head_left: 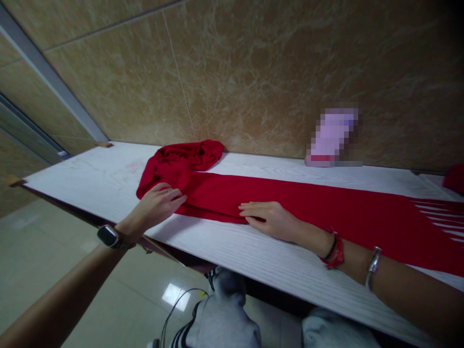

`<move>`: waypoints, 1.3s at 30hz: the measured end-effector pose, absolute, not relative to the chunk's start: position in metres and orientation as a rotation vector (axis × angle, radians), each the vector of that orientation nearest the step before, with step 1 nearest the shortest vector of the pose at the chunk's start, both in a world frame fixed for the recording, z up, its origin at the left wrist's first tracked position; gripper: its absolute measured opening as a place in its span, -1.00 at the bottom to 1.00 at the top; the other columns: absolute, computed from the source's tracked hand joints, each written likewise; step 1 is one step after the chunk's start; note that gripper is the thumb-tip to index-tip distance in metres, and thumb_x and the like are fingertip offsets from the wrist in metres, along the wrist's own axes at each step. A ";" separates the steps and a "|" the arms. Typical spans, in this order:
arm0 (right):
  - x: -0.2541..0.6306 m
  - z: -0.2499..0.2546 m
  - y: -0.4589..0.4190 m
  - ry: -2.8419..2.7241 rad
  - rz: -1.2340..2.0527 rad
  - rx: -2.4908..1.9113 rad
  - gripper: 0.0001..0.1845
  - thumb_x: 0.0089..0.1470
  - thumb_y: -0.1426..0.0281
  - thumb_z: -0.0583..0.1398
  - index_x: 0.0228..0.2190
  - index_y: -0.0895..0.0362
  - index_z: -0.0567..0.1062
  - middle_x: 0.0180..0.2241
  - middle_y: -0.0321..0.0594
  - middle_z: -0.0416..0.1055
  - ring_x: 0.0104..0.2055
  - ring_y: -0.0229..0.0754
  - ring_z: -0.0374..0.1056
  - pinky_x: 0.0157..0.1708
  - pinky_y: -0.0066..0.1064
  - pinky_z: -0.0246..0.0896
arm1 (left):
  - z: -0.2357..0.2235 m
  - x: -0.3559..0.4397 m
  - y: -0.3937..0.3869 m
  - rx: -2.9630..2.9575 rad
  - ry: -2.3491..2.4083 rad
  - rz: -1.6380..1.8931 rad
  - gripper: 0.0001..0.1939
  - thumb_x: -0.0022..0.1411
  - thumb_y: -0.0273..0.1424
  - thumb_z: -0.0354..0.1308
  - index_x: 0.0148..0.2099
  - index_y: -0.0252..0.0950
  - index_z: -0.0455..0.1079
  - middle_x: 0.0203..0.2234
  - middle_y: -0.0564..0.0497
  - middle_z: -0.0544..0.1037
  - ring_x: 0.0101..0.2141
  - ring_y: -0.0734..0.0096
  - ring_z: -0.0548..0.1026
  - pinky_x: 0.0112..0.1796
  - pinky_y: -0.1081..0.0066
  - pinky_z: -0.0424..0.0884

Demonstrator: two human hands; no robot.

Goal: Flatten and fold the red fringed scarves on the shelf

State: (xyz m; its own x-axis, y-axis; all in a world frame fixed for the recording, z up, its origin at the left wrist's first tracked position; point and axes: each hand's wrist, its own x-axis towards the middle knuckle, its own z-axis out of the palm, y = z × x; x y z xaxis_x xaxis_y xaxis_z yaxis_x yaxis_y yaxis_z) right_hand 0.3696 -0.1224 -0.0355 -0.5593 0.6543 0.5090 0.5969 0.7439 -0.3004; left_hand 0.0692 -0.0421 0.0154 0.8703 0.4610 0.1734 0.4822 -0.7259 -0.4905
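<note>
A long red scarf (282,193) with a fringed right end lies along a white wood-grain tabletop. Its left part is bunched into a loose heap (174,159). My left hand (161,205), wearing a ring, has its fingers curled on the near edge of the cloth beside that heap. Farther right, my right hand (270,217) pinches the same near edge, with fingers over the fabric and the thumb below. Between my hands the edge forms a narrow fold. The fingertips of my left hand are partly hidden in the cloth.
The white tabletop (97,171) stands against a marbled tile wall (253,77). A blurred pink object (331,137) leans on the wall at the back. Another red item (455,179) sits at the far right. My knees in grey trousers (224,314) are below the near edge, beside a cable.
</note>
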 end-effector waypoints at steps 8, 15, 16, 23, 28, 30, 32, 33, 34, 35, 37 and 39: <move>0.372 -0.036 -0.122 -2.527 0.179 -0.859 -0.76 0.08 0.50 0.07 -0.25 0.19 0.50 -0.14 -0.11 0.45 0.00 -0.15 0.29 0.05 -0.17 0.13 | -0.003 0.056 -0.051 -2.519 -0.681 0.005 -0.74 0.17 -0.60 -0.10 -0.32 -0.31 0.41 -0.39 -0.06 0.50 -0.38 0.36 0.45 -0.15 0.26 0.25; 0.371 -0.033 -0.122 -2.550 0.267 -0.887 -0.76 0.08 0.52 0.05 -0.24 0.19 0.47 -0.11 -0.12 0.43 0.04 -0.15 0.24 0.08 -0.13 0.04 | 0.015 0.075 -0.056 -2.523 -0.856 0.294 -0.73 0.03 -0.62 -0.03 -0.24 -0.32 0.40 -0.32 -0.08 0.51 -0.29 0.29 0.47 -0.11 0.22 0.24; 0.370 -0.033 -0.122 -2.557 0.278 -0.887 -0.76 0.08 0.53 0.04 -0.25 0.19 0.47 -0.10 -0.13 0.43 0.05 -0.15 0.22 0.09 -0.11 0.02 | 0.019 0.083 -0.059 -2.531 -0.887 0.314 -0.71 0.01 -0.61 -0.03 -0.22 -0.32 0.39 -0.29 -0.08 0.51 -0.26 0.28 0.47 -0.09 0.22 0.23; 0.369 -0.031 -0.122 -2.516 0.330 -0.842 -0.78 0.09 0.50 0.02 -0.29 0.16 0.45 -0.13 -0.14 0.42 0.02 -0.22 0.23 0.13 -0.17 -0.05 | 0.005 0.157 -0.066 -2.715 -0.962 -0.059 -0.63 0.27 -0.43 -0.20 0.07 -0.33 0.24 0.10 -0.14 0.25 0.09 0.27 0.20 0.05 0.22 0.11; 0.371 -0.031 -0.121 -2.467 0.431 -0.826 -0.82 0.07 0.51 0.03 -0.38 0.15 0.43 -0.20 -0.17 0.44 -0.05 -0.24 0.29 0.10 -0.23 0.01 | -0.028 0.158 -0.057 -2.828 -1.110 -0.025 -0.49 0.29 -0.15 -0.23 0.24 -0.16 -0.02 0.22 -0.07 -0.01 0.19 0.14 -0.06 0.09 0.08 -0.01; 0.371 -0.030 -0.120 -2.450 0.460 -0.830 -0.83 0.06 0.51 0.04 -0.41 0.16 0.43 -0.21 -0.15 0.44 -0.07 -0.23 0.30 0.05 -0.25 0.08 | -0.031 0.152 -0.056 -2.835 -1.159 0.018 -0.47 0.28 -0.12 -0.24 0.25 -0.14 -0.05 0.23 -0.05 -0.05 0.20 0.11 -0.10 0.10 0.07 -0.05; 0.370 -0.030 -0.120 -2.444 0.482 -0.837 -0.83 0.07 0.49 0.03 -0.41 0.16 0.43 -0.21 -0.12 0.43 -0.09 -0.22 0.31 -0.02 -0.29 0.16 | -0.028 0.149 -0.056 -2.837 -1.197 0.057 -0.45 0.27 -0.10 -0.24 0.26 -0.13 -0.07 0.24 -0.05 -0.09 0.20 0.08 -0.14 0.11 0.06 -0.07; 0.369 -0.030 -0.119 -2.440 0.482 -0.849 -0.81 0.08 0.47 0.02 -0.39 0.17 0.43 -0.20 -0.11 0.42 -0.09 -0.22 0.30 -0.04 -0.31 0.18 | -0.026 0.150 -0.056 -2.842 -1.214 0.085 -0.44 0.27 -0.09 -0.24 0.26 -0.13 -0.09 0.24 -0.05 -0.11 0.20 0.06 -0.15 0.10 0.04 -0.08; 0.369 -0.031 -0.119 -2.433 0.468 -0.876 -0.79 0.10 0.45 0.01 -0.36 0.18 0.44 -0.18 -0.09 0.42 -0.07 -0.21 0.29 -0.04 -0.31 0.17 | -0.023 0.151 -0.057 -2.847 -1.231 0.113 -0.43 0.26 -0.09 -0.24 0.27 -0.13 -0.10 0.25 -0.06 -0.13 0.21 0.04 -0.17 0.10 0.02 -0.08; 0.369 -0.032 -0.119 -2.422 0.438 -0.920 -0.77 0.12 0.43 0.00 -0.29 0.19 0.44 -0.15 -0.07 0.40 -0.03 -0.20 0.26 0.00 -0.28 0.13 | -0.021 0.154 -0.057 -2.849 -1.245 0.132 -0.43 0.27 -0.09 -0.24 0.27 -0.13 -0.11 0.25 -0.07 -0.14 0.21 0.03 -0.18 0.10 0.00 -0.09; 0.369 -0.034 -0.118 -2.411 0.347 -1.056 -0.67 0.13 0.37 -0.01 -0.12 0.21 0.39 -0.02 -0.02 0.32 0.09 -0.14 0.15 0.11 -0.17 -0.04 | -0.019 0.159 -0.058 -2.836 -1.270 0.132 -0.44 0.27 -0.11 -0.24 0.27 -0.14 -0.12 0.25 -0.07 -0.16 0.21 0.01 -0.21 0.09 -0.04 -0.10; 0.369 -0.036 -0.119 -2.439 0.278 -1.204 -0.54 0.13 0.29 -0.01 0.03 0.22 0.27 0.11 -0.01 0.17 0.19 -0.07 -0.02 0.17 -0.08 -0.24 | -0.021 0.163 -0.059 -2.812 -1.294 0.105 -0.45 0.28 -0.13 -0.25 0.27 -0.13 -0.12 0.25 -0.05 -0.16 0.21 -0.01 -0.20 0.08 -0.07 -0.10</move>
